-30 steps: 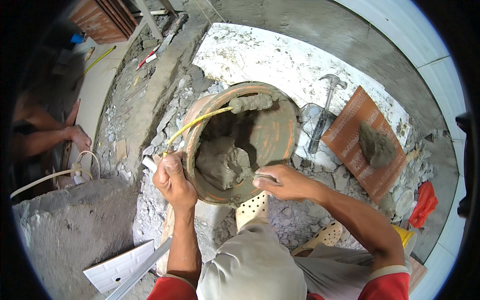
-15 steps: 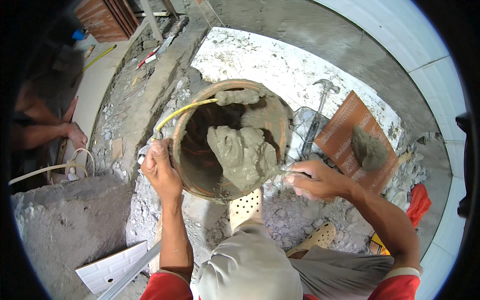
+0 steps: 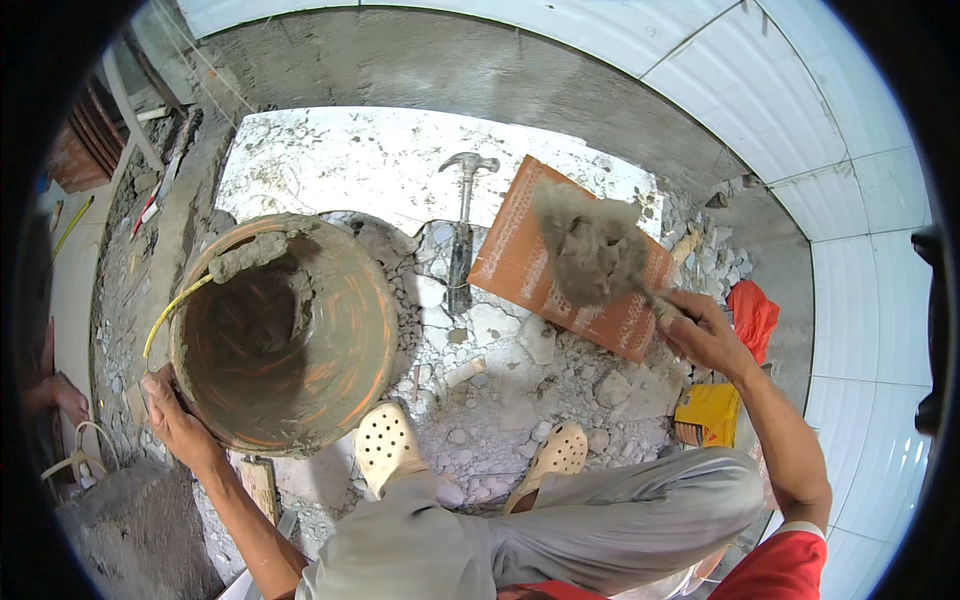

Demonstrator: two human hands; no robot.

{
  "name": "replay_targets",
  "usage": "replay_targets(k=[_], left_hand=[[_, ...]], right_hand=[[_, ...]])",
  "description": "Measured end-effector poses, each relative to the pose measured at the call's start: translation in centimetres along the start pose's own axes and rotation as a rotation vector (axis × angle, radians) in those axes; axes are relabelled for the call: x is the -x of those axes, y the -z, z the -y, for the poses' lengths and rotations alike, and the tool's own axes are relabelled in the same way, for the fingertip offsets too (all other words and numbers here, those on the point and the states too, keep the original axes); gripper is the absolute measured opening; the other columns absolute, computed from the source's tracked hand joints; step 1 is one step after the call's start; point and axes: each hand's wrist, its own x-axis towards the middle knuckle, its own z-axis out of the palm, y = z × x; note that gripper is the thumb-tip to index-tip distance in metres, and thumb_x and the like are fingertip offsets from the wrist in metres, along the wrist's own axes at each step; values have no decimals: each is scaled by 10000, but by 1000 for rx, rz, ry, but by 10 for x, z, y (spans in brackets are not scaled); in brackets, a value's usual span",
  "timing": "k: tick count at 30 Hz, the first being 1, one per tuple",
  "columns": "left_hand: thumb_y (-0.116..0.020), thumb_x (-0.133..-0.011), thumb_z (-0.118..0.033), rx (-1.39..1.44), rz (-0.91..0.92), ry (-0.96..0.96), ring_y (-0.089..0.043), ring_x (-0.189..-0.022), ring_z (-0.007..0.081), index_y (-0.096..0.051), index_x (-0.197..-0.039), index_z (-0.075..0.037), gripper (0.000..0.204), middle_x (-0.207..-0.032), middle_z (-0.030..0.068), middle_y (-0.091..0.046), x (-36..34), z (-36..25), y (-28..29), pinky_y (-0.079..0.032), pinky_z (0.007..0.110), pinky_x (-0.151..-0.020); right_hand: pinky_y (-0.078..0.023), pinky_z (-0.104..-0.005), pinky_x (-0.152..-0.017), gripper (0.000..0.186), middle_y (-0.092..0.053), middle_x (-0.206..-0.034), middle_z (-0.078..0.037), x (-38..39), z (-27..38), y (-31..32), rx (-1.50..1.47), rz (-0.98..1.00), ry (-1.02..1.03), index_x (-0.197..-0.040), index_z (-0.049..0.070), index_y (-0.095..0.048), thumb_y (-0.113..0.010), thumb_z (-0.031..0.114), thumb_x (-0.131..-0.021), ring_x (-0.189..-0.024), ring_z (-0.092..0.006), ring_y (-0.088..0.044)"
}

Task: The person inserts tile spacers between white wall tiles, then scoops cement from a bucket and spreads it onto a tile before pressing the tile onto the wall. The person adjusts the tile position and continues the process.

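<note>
Grey mortar (image 3: 590, 250) sits heaped over the brown tile (image 3: 512, 232), R of the bucket (image 3: 350, 310). R hand (image 3: 705, 328) is clenched round the trowel (image 3: 652, 297) grip, fingers curled; blade's hidden by mortar, so can't tell if it touches the tile. L hand (image 3: 180, 415) is at the bucket's L side, fingers curled, grasping the edge nr the lower end of the yellow bail (image 3: 172, 308); some fingertips hidden. Bucket's inner wall is smeared grey. Hammer (image 3: 464, 225) lies btwn bucket & tile, head on the white board (image 3: 330, 150).
</note>
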Motion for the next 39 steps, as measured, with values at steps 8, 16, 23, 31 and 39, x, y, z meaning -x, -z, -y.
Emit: replay_targets(k=[8, 16, 23, 31, 39], left_hand=[[-426, -1103, -491, -27, 32, 9, -640, -968, 177, -656, -1201, 100, 642, -1094, 140, -699, 0, -10, -3, -512, 313, -878], [-392, -1108, -499, -62, 42, 34, -641, -997, 207, -657, -1215, 102, 665, -1100, 140, -704, 4, -22, -13, -502, 341, -917], [-310, -1116, -519, -175, 11, 75, -637, -1073, 206, -673, -1266, 79, 715, -1171, 148, -719, -4, -6, -25, -483, 352, -987], [-430, -1084, -547, 77, 31, 130, -668, -995, 208, -685, -1191, 97, 701, -1115, 168, -724, -11, -17, -39, -515, 328, -909], [-422, -1075, -580, 4, -28, 198, -658, -992, 205, -685, -1198, 85, 726, -1137, 146, -715, -32, -11, -30, -511, 332, -889]], right_hand=[[-520, -483, -692, 360, -604, -953, -179, 0, -96, -18, 839, -454, 76, -1231, 25, -627, -667, 155, -898, -839, -402, -651], [-531, -500, -718, 394, -612, -1004, -191, 29, -97, -23, 743, -578, 133, -1271, 30, -618, -671, 167, -905, -856, -418, -650], [-509, -473, -779, 310, -620, -936, -219, 27, -90, -14, 571, -651, 20, -1181, -16, -636, -657, 174, -938, -853, -423, -628], [-524, -431, -846, 381, -633, -1060, -217, -23, 13, -56, 349, -268, 622, -1234, -41, -591, -576, 55, -865, -947, -390, -635], [-547, -495, -770, 463, -512, -1133, -188, -98, 50, -235, 294, -42, 712, -1336, 15, -537, -607, 80, -884, -933, -395, -602]])
